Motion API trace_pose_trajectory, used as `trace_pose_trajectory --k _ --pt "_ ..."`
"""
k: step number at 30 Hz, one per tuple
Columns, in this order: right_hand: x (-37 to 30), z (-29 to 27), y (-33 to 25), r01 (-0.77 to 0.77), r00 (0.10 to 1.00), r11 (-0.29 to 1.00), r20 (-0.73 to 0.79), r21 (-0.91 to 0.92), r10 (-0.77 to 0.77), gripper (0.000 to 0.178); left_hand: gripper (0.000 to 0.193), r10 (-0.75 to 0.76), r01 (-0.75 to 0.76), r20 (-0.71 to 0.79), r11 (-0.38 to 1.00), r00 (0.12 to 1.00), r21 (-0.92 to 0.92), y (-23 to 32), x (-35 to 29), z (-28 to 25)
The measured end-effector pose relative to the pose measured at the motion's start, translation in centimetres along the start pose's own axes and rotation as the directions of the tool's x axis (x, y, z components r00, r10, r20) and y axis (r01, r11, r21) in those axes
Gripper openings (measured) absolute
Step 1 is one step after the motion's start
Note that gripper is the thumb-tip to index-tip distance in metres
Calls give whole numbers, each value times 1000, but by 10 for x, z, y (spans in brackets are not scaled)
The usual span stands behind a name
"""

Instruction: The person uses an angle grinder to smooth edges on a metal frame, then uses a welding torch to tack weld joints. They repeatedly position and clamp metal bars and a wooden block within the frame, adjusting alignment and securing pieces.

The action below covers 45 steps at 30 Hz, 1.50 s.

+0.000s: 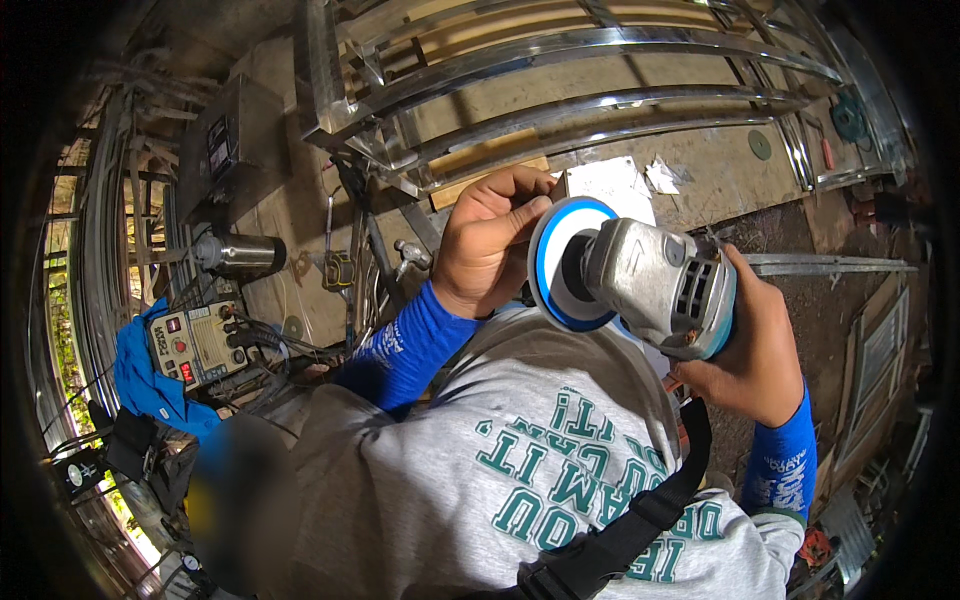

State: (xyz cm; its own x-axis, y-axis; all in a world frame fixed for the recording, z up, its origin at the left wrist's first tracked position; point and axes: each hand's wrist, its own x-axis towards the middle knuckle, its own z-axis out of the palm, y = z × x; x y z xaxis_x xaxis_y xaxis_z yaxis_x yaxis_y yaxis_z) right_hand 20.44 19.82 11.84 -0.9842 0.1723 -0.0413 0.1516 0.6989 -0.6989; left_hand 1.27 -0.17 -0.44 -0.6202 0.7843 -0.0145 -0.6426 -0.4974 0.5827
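My right hand (760, 350) is wrapped around the body of an angle grinder (650, 280), which is tilted in front of my chest. A round disc (555, 265) with a white face and a blue ring is mounted on its head. Beside the disc's upper left edge is my left hand (485, 245), fingers curled and thumb bent toward them. Its fingertips come close to the rim or touch it; I cannot tell which. A small brownish edge shows by the fingertips, but what they pinch is mostly hidden.
A shiny metal tube frame (590, 100) spans the far side. To the left are a metal flask (240, 256), a tape measure (340, 270) and a welding machine (200, 345) with cables. White sheet scraps (610, 180) and a loose disc (759, 145) lie beyond my hands.
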Motion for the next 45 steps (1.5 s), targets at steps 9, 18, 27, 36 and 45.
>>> trace_pose_trajectory --k 9,18,27,36,45 --pt "0 1 8 -12 999 999 -31 -33 11 99 17 -17 18 40 1000 999 -20 -6 0 5" --pt "4 -3 5 37 997 996 -61 -80 -42 89 21 -43 43 36 999 998 -13 -6 1 4" --pt "-1 -6 1 53 998 996 -17 -69 -55 90 22 -14 14 29 1000 999 4 -9 3 -2" --pt "-2 -8 1 30 1000 999 -6 -44 -31 89 20 -9 8 31 1000 999 15 -10 2 1" --pt "1 -9 1 29 999 996 -25 -87 -31 90 19 -11 10 87 1000 996 8 -10 3 4"
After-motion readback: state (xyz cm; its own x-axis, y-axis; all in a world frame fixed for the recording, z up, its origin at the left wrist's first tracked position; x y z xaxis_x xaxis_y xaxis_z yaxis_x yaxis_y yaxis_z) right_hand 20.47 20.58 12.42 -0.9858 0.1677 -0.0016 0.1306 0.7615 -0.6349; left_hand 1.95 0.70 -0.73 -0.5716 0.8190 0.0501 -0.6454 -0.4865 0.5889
